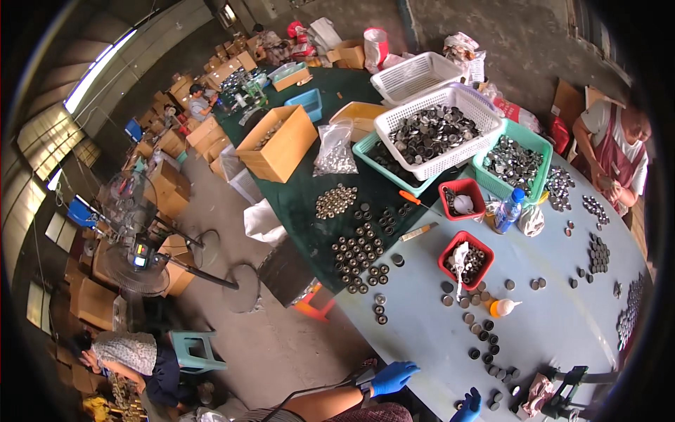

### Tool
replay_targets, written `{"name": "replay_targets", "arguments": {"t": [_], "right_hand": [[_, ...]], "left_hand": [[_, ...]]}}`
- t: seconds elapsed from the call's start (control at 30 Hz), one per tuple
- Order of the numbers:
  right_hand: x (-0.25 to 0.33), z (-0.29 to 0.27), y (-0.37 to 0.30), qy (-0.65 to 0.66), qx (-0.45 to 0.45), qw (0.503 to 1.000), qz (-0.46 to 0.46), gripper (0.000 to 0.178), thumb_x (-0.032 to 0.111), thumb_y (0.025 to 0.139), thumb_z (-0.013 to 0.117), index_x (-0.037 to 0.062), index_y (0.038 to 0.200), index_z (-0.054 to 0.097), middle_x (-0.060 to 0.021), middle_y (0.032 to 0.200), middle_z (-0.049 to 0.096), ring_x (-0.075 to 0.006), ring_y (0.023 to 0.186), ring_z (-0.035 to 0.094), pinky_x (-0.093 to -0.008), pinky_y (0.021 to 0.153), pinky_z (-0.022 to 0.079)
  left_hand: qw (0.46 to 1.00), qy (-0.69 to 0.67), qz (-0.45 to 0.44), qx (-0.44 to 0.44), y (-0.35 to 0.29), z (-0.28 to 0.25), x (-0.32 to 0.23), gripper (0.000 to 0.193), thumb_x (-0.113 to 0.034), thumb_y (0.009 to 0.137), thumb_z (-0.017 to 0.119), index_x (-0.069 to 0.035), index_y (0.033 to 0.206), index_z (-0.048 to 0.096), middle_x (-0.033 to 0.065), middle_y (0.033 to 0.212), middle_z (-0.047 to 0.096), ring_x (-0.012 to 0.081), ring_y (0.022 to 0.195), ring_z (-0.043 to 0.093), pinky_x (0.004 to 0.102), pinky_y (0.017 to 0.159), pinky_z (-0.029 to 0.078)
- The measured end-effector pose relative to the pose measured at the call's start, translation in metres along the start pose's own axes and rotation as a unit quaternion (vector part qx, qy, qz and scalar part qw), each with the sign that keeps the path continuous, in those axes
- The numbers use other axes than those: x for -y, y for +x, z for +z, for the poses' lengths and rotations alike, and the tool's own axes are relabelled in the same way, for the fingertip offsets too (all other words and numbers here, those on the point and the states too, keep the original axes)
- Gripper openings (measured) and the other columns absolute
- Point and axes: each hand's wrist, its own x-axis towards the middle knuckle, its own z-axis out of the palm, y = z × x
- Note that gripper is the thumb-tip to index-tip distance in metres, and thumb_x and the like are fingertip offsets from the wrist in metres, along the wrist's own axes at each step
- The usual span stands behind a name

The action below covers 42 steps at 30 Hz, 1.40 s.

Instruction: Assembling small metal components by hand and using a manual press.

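Blue-gloved, we're at the grey tabletop.
Our left hand has its grip spread; our right hand's we cannot tell. Dark round pieces lie on the tabletop near it.

Pieces lie before the tub (a bottle stands behind).

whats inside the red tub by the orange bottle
The red tub holds small round parts, with a crumpled white cloth or tissue partly over them, hanging past the rim. Its bottom and anything beneath the cloth or top layer are hidden.
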Motion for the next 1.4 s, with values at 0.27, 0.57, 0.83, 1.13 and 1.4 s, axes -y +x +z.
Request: {"name": "replay_targets", "arguments": {"t": [0.27,0.57,0.83,1.13,1.4], "right_hand": [[0.072,0.066,-0.016,-0.081,0.072,0.991,-0.077,0.029,0.01,0.097,0.048,0.002,0.121,0.061,-0.0091,0.11,0.065,-0.0162,0.092,0.059,-0.0284,0.08,0.046],[0.048,0.201,-0.015,-0.027,0.078,0.996,-0.036,0.026,-0.004,0.086,0.05,0.0016,0.106,0.067,-0.0067,0.097,0.069,-0.015,0.077,0.065,-0.0264,0.067,0.049],[0.076,0.373,-0.031,-0.064,0.145,0.987,-0.01,0.027,-0.001,0.089,0.052,-0.002,0.113,0.065,-0.0087,0.104,0.069,-0.0175,0.087,0.065,-0.0296,0.077,0.052],[0.076,0.447,-0.06,-0.184,0.118,0.976,-0.001,0.025,0.009,0.091,0.058,0.0086,0.115,0.066,-0.0098,0.103,0.067,-0.0232,0.091,0.066,-0.0344,0.081,0.054],[0.075,0.416,-0.045,-0.118,-0.008,0.991,0.069,0.026,0.006,0.092,0.058,0.0086,0.116,0.067,-0.0106,0.102,0.069,-0.0221,0.091,0.067,-0.0335,0.085,0.053]], "left_hand": [[0.998,-0.053,-0.029,0.022,-0.063,-0.048,0.023,0.024,-0.009,0.09,0.055,-0.003,0.113,0.059,0.0179,0.113,0.063,0.0357,0.104,0.06,0.044,0.089,0.048],[0.973,-0.12,-0.084,-0.181,-0.037,-0.16,0.12,0.025,-0.005,0.092,0.054,-0.003,0.116,0.058,0.0163,0.109,0.063,0.0345,0.098,0.063,0.0396,0.087,0.051],[0.957,-0.116,-0.012,-0.267,0.166,-0.341,0.25,0.023,-0.004,0.09,0.054,-0.002,0.11,0.062,0.0176,0.106,0.065,0.0329,0.102,0.062,0.0397,0.092,0.049],[0.969,0.173,0.051,-0.168,0.432,-0.547,0.461,0.028,-0.003,0.09,0.052,0.004,0.116,0.06,0.0219,0.111,0.064,0.0355,0.107,0.059,0.0405,0.096,0.045],[0.961,0.276,-0.03,0.009,0.523,-0.546,0.517,0.084,-0.022,0.074,0.073,0.002,0.145,0.034,0.0273,0.149,0.033,0.0408,0.14,0.029,0.045,0.117,0.023]]}}
